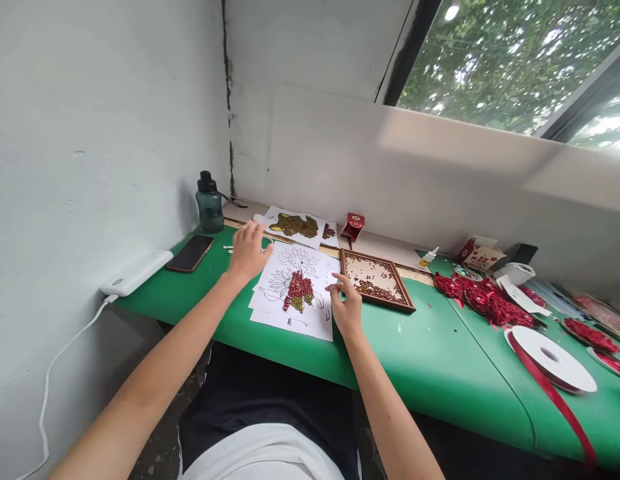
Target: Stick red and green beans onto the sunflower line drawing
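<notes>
A white sheet with a line drawing of flowers [297, 287] lies on the green table [430, 360]; a patch of red and green beans is stuck at its middle. My left hand [249, 249] rests at the sheet's upper left corner, fingers spread and flat, holding nothing. My right hand [346, 303] sits at the sheet's right edge with its fingers curled and fingertips together, next to a brown framed tray [377, 281] of loose red beans. Whether the fingertips hold a bean is too small to see.
A dark water bottle [210, 202], a phone [190, 253] and a white power bank [137, 272] with its cable lie at the left. A finished bean picture [295, 227], a red box [353, 225], a glue bottle [429, 257], red ribbon flowers [483, 300] and a ribbon spool [553, 353] lie behind and right.
</notes>
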{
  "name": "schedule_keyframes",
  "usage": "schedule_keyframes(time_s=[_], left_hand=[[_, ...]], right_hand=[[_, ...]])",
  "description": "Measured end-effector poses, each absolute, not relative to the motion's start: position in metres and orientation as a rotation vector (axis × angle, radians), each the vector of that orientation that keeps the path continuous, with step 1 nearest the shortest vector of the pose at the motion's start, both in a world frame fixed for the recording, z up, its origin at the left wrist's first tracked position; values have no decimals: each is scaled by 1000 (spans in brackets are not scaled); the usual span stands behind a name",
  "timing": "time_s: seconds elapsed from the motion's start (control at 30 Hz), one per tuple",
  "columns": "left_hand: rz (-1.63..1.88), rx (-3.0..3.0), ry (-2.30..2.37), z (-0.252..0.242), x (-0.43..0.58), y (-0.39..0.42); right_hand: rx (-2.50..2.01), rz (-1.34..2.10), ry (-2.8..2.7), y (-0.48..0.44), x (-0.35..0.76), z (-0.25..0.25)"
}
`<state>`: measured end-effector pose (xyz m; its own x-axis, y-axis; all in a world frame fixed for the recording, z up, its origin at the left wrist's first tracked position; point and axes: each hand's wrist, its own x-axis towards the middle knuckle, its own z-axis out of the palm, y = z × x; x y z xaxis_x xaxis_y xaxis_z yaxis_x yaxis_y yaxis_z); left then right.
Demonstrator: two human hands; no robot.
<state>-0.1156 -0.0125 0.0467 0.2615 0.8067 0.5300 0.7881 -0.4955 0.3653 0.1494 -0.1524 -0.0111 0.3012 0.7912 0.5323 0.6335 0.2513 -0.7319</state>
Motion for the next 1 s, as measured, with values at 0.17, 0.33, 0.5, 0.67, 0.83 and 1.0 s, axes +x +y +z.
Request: schedule_keyframes(time_s=[0.17,0.33,0.5,0.67,0.83,1.0], left_hand=[[1148,2587,995,42,-41,-17],[1133,2483,1001,2,-39,-2],[1334,2392,1066,-9,-49,0],[1268,2443,950,-8,-40,-11],[1253,2401,951,-8,-41,-13],[1238,2383,964,-7,-41,-14]], right_hand=[[-1508,107,-1345,-149,152,-18],[-1556,27,-1323,-141,167,-18],[-2006,23,-1453,-104,226,7],[-2350,141,-1708,-78,269,20],[-2412,27,-1689,-77,274,18],[-2450,-58,-1587,-69,274,17]])
